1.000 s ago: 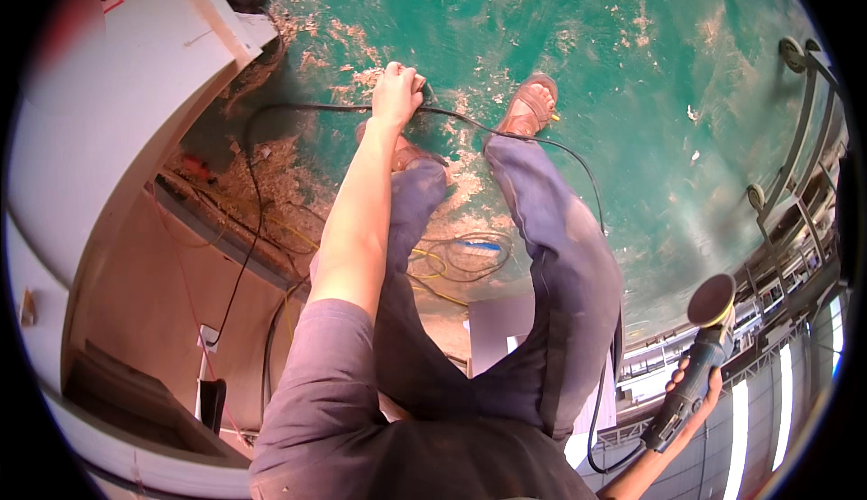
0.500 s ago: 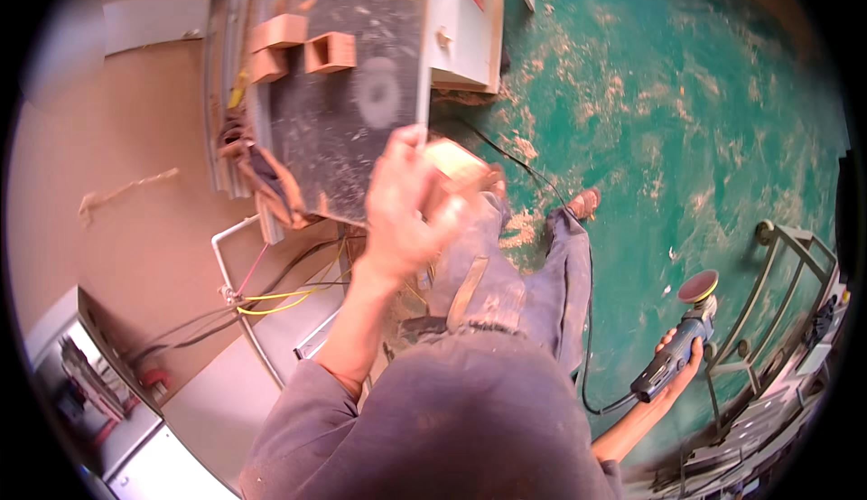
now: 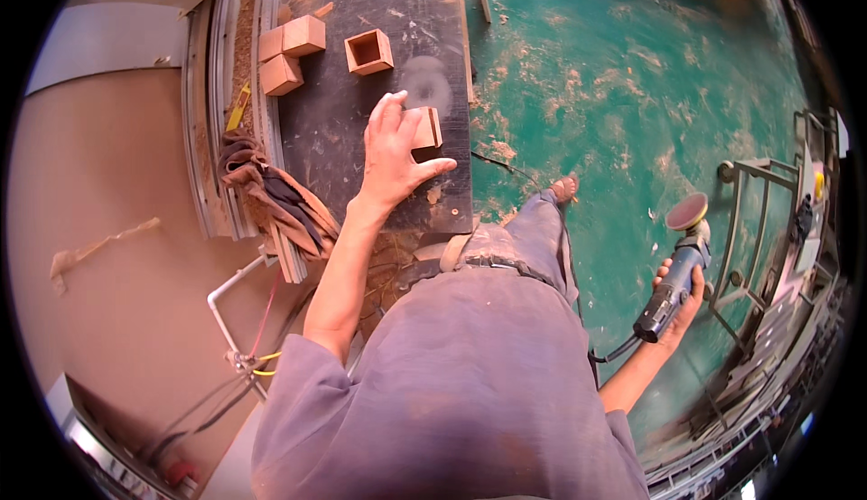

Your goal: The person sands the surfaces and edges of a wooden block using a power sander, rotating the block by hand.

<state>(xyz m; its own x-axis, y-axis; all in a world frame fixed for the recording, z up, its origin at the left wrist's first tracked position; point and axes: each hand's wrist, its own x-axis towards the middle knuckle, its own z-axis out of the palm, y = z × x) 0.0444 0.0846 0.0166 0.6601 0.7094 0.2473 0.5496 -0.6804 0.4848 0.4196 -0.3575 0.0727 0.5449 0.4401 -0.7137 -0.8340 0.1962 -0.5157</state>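
Observation:
My left hand [image 3: 393,152] reaches over the dark bench top [image 3: 325,130], its thumb spread away from the fingers. Beside and partly under those fingers sits a small wooden box [image 3: 428,128] near the bench's right edge; the hand hides part of it, and the thumb stands apart from it. Out to the right, my right hand [image 3: 682,288] grips a corded angle grinder [image 3: 670,294] by its body. A round sanding disc [image 3: 687,212] tops the tool, held above the green floor. Whether the disc is spinning I cannot tell.
An open wooden box [image 3: 368,52] lies farther along the bench, with several wooden blocks or boxes [image 3: 298,41] to its left. A brown cloth [image 3: 271,193] hangs at the bench's left side. Wood dust covers the green floor [image 3: 578,66]; a metal-framed cart [image 3: 768,193] stands at right.
My left hand has carried the small box onto the bench and its grip has loosened. The bench now appears lower and farther right in view. The grinder stays in my right hand.

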